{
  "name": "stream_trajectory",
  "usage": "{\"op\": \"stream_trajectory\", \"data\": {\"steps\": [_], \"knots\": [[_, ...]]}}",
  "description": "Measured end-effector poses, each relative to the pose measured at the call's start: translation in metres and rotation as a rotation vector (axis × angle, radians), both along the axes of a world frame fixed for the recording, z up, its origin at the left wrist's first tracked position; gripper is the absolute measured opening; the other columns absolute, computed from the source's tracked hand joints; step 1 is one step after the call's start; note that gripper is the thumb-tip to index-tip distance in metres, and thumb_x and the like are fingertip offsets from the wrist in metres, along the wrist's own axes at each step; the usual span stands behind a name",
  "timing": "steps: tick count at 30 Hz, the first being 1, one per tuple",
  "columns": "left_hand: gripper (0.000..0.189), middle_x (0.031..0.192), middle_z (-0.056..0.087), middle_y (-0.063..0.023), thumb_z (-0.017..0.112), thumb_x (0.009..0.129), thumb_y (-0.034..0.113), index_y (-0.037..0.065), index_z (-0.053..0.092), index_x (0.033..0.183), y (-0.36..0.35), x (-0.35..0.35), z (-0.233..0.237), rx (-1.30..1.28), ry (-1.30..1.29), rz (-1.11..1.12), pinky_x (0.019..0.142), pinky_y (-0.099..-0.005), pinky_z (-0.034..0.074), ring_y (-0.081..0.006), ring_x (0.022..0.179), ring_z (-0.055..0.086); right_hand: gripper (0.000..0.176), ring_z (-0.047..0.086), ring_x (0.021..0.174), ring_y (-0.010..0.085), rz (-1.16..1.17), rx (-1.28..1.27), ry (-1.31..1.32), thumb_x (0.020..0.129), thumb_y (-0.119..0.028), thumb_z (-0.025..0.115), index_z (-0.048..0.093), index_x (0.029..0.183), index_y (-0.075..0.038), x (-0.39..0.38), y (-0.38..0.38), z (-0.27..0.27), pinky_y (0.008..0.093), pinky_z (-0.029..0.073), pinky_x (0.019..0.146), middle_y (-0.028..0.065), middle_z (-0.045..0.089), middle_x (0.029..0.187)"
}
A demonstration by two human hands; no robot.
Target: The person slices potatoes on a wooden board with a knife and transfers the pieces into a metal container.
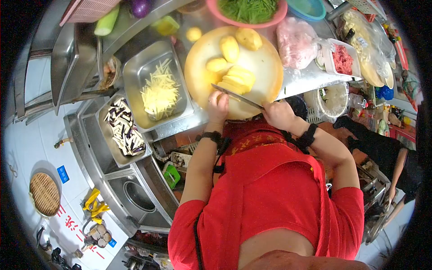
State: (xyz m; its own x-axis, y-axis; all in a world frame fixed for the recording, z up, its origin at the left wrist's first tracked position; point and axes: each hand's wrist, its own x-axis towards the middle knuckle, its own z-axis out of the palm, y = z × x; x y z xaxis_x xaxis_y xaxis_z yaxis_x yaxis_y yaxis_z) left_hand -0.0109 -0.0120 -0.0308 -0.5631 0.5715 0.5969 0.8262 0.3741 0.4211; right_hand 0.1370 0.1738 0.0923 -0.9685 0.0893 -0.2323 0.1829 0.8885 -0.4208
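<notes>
In the head view, my right hand (280, 115) is closed round the handle of a kitchen knife (238, 96). The blade slants up and left across the near part of a round cutting board (265, 85). At the blade's far end is my left hand (218, 106), its fingers curled together; what they hold, if anything, is hidden. Just beyond the blade lie overlapping potato slices (236, 80). Farther back on the board are peeled whole potatoes: one in the middle (229, 48), one at right (248, 39) and one at left (216, 65).
Left of the board stands a steel tray (135, 76) with potato shreds (161, 91); below it is a pan of eggplant strips (124, 127). A pink basin (258, 23) of greens stands behind. Minced meat (342, 59) sits at right. Another person's arm (398, 170) shows far right.
</notes>
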Motion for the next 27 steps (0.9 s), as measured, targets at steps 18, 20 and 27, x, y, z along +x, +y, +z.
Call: {"op": "stream_trajectory", "data": {"steps": [18, 20, 27], "knots": [[0.017, 0.103, 0.051, -0.0120, 0.067, 0.077, 0.014, 0.009, 0.061, 0.092, 0.001, 0.001, 0.007, -0.036, -0.061, 0.032, 0.081, -0.0391, 0.045, -0.0310, 0.096, 0.052, 0.023, 0.060, 0.057, 0.0371, 0.029, 0.026, -0.014, 0.086, -0.028, 0.051, 0.051, 0.089, -0.005, -0.022, -0.006, -0.038, 0.0477, 0.048, 0.054, 0.0184, 0.059, 0.061], [0.020, 0.105, 0.051, -0.0122, 0.067, 0.077, 0.016, 0.009, 0.061, 0.095, 0.005, -0.002, 0.010, -0.069, -0.037, 0.021, 0.083, -0.0391, 0.044, -0.0311, 0.098, 0.051, 0.022, 0.059, 0.057, 0.0384, -0.066, -0.068, 0.092, 0.086, -0.027, 0.051, 0.050, 0.090, -0.005, -0.016, -0.001, -0.029, 0.0483, 0.047, 0.053, 0.0190, 0.058, 0.060], [0.043, 0.120, 0.049, -0.0135, 0.066, 0.078, 0.026, 0.008, 0.057, 0.115, 0.020, -0.004, 0.034, -0.088, -0.180, -0.029, 0.096, -0.0428, 0.036, -0.0344, 0.110, 0.046, 0.015, 0.060, 0.057, 0.0339, -0.207, 0.109, 0.195, 0.084, -0.021, 0.053, 0.049, 0.083, -0.006, -0.001, 0.042, 0.007, 0.0444, 0.048, 0.052, 0.0153, 0.059, 0.062]]}}
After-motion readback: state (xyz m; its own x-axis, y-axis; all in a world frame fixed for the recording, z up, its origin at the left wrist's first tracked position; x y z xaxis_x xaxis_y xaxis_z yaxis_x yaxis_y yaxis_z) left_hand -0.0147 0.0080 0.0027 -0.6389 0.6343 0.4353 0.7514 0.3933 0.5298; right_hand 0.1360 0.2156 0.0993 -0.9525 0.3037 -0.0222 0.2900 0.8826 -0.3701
